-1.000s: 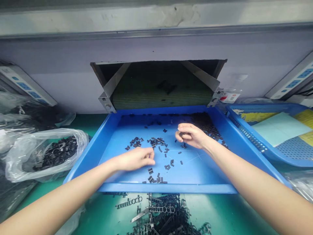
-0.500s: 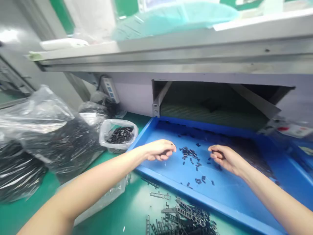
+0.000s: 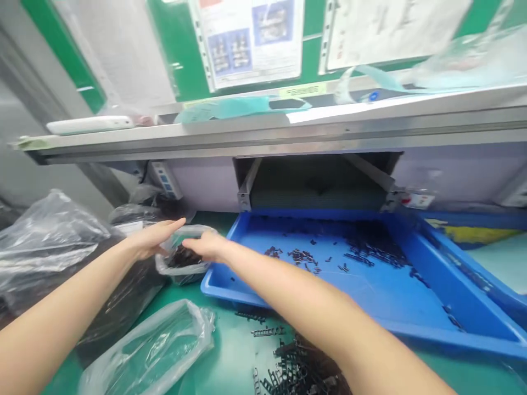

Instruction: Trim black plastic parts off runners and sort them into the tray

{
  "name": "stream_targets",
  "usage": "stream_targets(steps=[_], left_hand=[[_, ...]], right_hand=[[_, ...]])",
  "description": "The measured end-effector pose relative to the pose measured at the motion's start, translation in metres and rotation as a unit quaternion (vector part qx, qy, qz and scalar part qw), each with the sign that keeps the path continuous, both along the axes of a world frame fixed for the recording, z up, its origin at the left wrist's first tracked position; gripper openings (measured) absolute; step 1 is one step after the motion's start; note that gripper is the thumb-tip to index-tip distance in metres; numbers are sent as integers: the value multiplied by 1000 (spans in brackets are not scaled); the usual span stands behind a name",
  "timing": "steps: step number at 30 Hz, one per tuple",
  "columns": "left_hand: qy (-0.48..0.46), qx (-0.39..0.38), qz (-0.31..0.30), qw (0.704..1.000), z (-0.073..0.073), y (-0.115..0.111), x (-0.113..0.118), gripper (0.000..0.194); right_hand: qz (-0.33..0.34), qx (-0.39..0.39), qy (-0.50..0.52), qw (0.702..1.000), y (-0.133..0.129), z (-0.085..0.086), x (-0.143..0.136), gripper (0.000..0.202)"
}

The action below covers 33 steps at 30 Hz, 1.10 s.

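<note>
Head view has left hand (image 3: 153, 239) spread and right hand (image 3: 209, 245), grip unclear, at the tub (image 3: 183, 271) between dark bag (image 3: 123, 293) and tray (image 3: 358, 288).

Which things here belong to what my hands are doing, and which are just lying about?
Seemingly in use:
left hand and right hand, at the plastic-lined tub
blue tray with black pieces

Probably just lying about:
white object on the shelf
teal item beside it
yellow sheet at right
</note>
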<state>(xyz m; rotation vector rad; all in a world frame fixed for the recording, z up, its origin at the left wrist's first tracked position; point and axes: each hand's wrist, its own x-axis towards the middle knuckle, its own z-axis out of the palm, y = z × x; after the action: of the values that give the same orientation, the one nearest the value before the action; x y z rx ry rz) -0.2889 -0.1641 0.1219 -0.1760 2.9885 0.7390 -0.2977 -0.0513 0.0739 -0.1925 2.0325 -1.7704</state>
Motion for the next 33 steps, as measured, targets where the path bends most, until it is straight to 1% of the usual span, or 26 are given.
stream_targets(steps=[1, 3, 5, 7, 10, 11, 13, 14, 16, 18, 20, 22, 25, 28, 30, 33], left_hand=[[2, -15, -13, 1000, 0, 3, 1, 40], [7, -34, -45, 998, -2, 10, 0, 39], [24, -54, -93, 994, -9, 23, -1, 35], [30, -69, -163, 984, -21, 42, -4, 31], [5, -84, -292, 953, -46, 83, -9, 23], [-8, -87, -322, 943, -56, 100, -11, 21], [-29, -90, -368, 925, -78, 136, -15, 19], [-40, -92, -386, 917, -89, 153, -17, 19], [-55, -97, -408, 906, -109, 184, -22, 23], [-66, -98, -414, 903, -125, 206, -27, 25], [-77, -92, -415, 902, -136, 218, -31, 24], [-92, -74, -416, 902, -143, 222, -34, 20], [-120, -17, -407, 905, -147, 218, -38, 14], [-170, 74, -377, 907, -145, 213, -43, 10], [-211, 150, -348, 901, -141, 209, -47, 12], [-260, 268, -304, 877, -134, 205, -50, 11]], right_hand=[[3, 16, 13, 1000, 4, -3, 1, 12], [12, 45, 32, 998, 26, -11, 3, 4], [21, 76, 44, 996, 64, -20, 3, 11], [15, 128, 52, 990, 112, -29, 3, 15], [-16, 256, 49, 965, 187, -46, 2, 15], [-22, 297, 49, 953, 208, -52, 4, 17], [-25, 362, 58, 930, 238, -63, 10, 18], [-22, 386, 66, 920, 247, -68, 12, 19], [-9, 418, 89, 904, 253, -77, 16, 20], [8, 431, 112, 895, 250, -84, 16, 22], [24, 428, 123, 895, 245, -91, 12, 22], [34, 411, 122, 903, 243, -96, 8, 19], [21, 365, 106, 925, 249, -102, 3, 12], [-18, 291, 68, 954, 261, -106, 2, 7], [-57, 221, 35, 973, 268, -106, 2, 7], [-128, 92, -7, 987, 275, -103, 1, 10]])
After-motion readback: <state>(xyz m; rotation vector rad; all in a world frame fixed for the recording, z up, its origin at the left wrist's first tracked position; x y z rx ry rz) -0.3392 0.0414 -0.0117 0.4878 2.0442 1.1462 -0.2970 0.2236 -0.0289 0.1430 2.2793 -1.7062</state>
